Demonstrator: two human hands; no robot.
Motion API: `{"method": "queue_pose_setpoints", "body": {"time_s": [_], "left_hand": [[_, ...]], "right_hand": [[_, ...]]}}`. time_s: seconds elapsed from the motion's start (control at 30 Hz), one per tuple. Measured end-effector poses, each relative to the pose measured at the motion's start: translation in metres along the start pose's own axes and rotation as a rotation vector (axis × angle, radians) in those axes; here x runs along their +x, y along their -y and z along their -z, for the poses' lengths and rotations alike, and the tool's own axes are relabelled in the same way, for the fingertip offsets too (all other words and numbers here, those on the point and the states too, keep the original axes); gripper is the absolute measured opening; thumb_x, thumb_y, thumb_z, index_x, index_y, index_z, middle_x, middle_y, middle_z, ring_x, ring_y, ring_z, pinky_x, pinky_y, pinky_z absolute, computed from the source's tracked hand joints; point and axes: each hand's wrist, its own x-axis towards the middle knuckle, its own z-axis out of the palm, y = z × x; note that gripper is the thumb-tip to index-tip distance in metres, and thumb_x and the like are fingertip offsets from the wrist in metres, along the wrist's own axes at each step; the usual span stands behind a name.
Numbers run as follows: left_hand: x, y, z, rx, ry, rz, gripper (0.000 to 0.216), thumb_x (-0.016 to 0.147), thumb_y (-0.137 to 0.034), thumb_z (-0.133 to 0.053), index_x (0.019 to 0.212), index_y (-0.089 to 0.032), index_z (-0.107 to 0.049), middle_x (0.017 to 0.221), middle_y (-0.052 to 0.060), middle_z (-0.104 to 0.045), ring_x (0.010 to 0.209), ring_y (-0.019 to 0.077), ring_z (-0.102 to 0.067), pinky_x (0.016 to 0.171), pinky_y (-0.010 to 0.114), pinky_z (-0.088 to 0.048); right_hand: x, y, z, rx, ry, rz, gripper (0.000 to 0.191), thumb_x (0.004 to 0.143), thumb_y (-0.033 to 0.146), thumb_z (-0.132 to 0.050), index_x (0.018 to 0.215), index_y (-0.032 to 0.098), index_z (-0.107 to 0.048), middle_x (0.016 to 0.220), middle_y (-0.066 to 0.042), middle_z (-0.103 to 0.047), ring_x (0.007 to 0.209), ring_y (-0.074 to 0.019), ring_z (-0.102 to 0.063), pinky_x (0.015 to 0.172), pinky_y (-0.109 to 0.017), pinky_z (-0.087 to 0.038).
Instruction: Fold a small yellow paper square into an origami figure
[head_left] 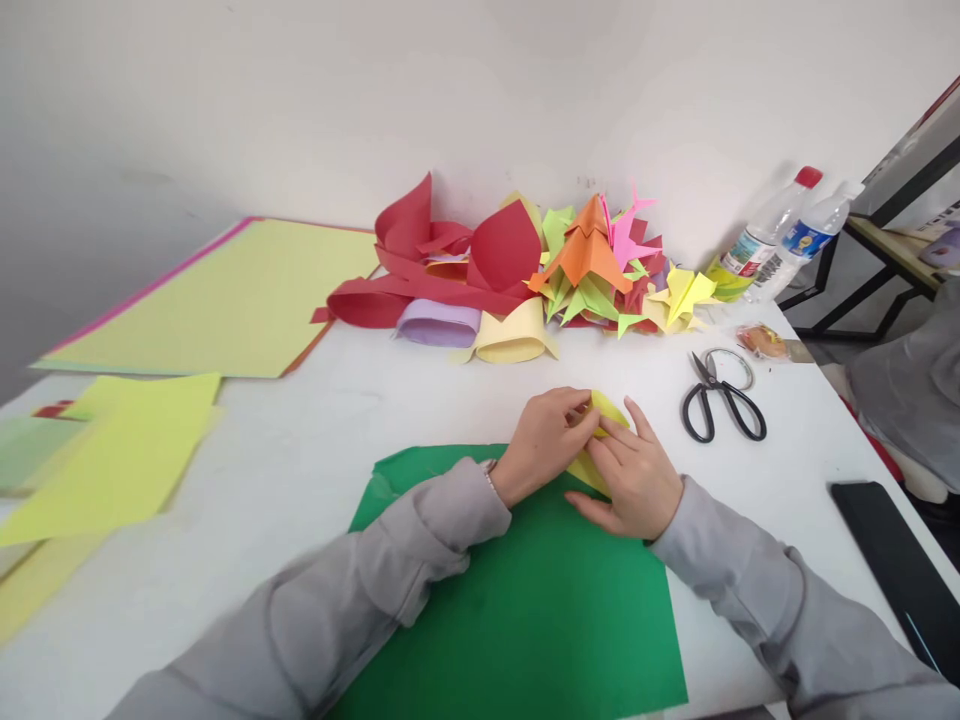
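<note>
A small piece of yellow paper (609, 408) is seen between the left grip (581, 425) and the right grip (604, 460), fingers covering much of its middle. We see a rounded, curved upper part showing above the fingertips and a slanting lower part emerging between the hands. The piece is tilted, its lower end in front of the far portion of a green sheet (525, 620) on the tabletop (262, 500); we cannot tell whether they touch.
</note>
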Motion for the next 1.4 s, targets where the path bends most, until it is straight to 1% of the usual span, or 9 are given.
{"method": "queue_pose_setpoints", "body": {"time_s": [0.17,0.3,0.47,0.67,0.87,1.07,1.17,1.27,1.4], "left_hand": [[-0.001,-0.001,0.004,-0.234,0.092,0.049,0.035,0.088,-0.037,-0.039,0.063,-0.016,-0.052,0.059,-0.002,-0.049,0.06,0.0125,-0.045,0.058,0.024,-0.039],[0.0,0.002,0.004,-0.348,0.142,0.068,0.038,0.088,-0.042,-0.039,0.07,-0.014,-0.057,0.069,0.001,-0.056,0.067,0.0147,-0.049,0.066,0.026,-0.042],[0.004,0.009,0.001,-0.382,0.134,0.08,0.037,0.087,-0.043,-0.043,0.073,-0.015,-0.062,0.073,0.002,-0.061,0.079,0.0183,-0.055,0.074,0.028,-0.045],[0.007,0.011,0.004,-0.471,0.155,0.106,0.037,0.086,-0.045,-0.045,0.079,-0.014,-0.064,0.081,0.004,-0.064,0.086,0.02,-0.056,0.081,0.03,-0.044],[0.008,0.008,0.005,-0.443,0.159,0.102,0.041,0.086,-0.049,-0.044,0.073,-0.014,-0.06,0.072,0.002,-0.058,0.071,0.016,-0.051,0.07,0.028,-0.043],[0.009,0.008,0.003,-0.423,0.136,0.084,0.044,0.087,-0.051,-0.042,0.073,-0.014,-0.06,0.07,0.002,-0.058,0.068,0.0154,-0.05,0.066,0.028,-0.043],[0.008,0.009,0.004,-0.472,0.137,0.088,0.043,0.087,-0.051,-0.044,0.077,-0.014,-0.063,0.078,0.003,-0.063,0.076,0.0173,-0.055,0.073,0.029,-0.045],[0.006,0.01,0.003,-0.564,0.126,0.112,0.036,0.08,-0.047,-0.057,0.09,-0.014,-0.067,0.094,0.005,-0.068,0.09,0.0202,-0.059,0.084,0.031,-0.046],[0.004,0.012,0.002,-0.589,0.112,0.155,0.036,0.074,-0.044,-0.065,0.092,-0.013,-0.068,0.093,0.007,-0.071,0.089,0.0213,-0.062,0.081,0.031,-0.048]], "right_hand": [[0.001,-0.001,-0.002,-0.02,-0.005,0.011,0.049,0.085,0.046,-0.049,0.112,0.005,-0.059,0.093,-0.018,-0.071,0.112,-0.0345,-0.058,0.111,-0.061,-0.02],[0.002,0.001,-0.002,-0.03,0.018,-0.006,0.05,0.085,0.047,-0.049,0.111,0.007,-0.06,0.093,-0.016,-0.072,0.115,-0.034,-0.056,0.114,-0.06,-0.013],[0.004,0.003,0.0,-0.033,0.02,-0.039,0.049,0.084,0.048,-0.049,0.112,0.008,-0.06,0.095,-0.016,-0.071,0.126,-0.033,-0.047,0.114,-0.059,-0.002],[0.005,0.006,0.004,-0.019,0.058,-0.075,0.045,0.083,0.048,-0.05,0.108,0.012,-0.062,0.084,-0.013,-0.071,0.132,-0.0334,-0.039,0.11,-0.063,0.007],[0.006,0.004,0.004,-0.019,0.072,-0.066,0.049,0.082,0.048,-0.052,0.11,0.009,-0.061,0.082,-0.013,-0.07,0.125,-0.0349,-0.046,0.11,-0.063,0.0],[0.008,0.006,0.007,-0.017,0.061,-0.076,0.045,0.081,0.048,-0.051,0.106,0.012,-0.064,0.076,-0.011,-0.069,0.131,-0.0365,-0.039,0.107,-0.066,0.007],[0.009,0.007,0.007,-0.03,0.065,-0.086,0.044,0.081,0.048,-0.051,0.103,0.013,-0.065,0.074,-0.011,-0.069,0.133,-0.0364,-0.036,0.107,-0.066,0.007],[0.009,0.007,0.007,-0.042,0.063,-0.083,0.044,0.081,0.049,-0.051,0.102,0.012,-0.065,0.074,-0.011,-0.069,0.133,-0.0363,-0.037,0.107,-0.065,0.007],[0.007,0.006,0.005,-0.046,0.049,-0.077,0.045,0.082,0.048,-0.052,0.105,0.012,-0.064,0.078,-0.011,-0.07,0.131,-0.0351,-0.04,0.108,-0.065,0.007]]}}
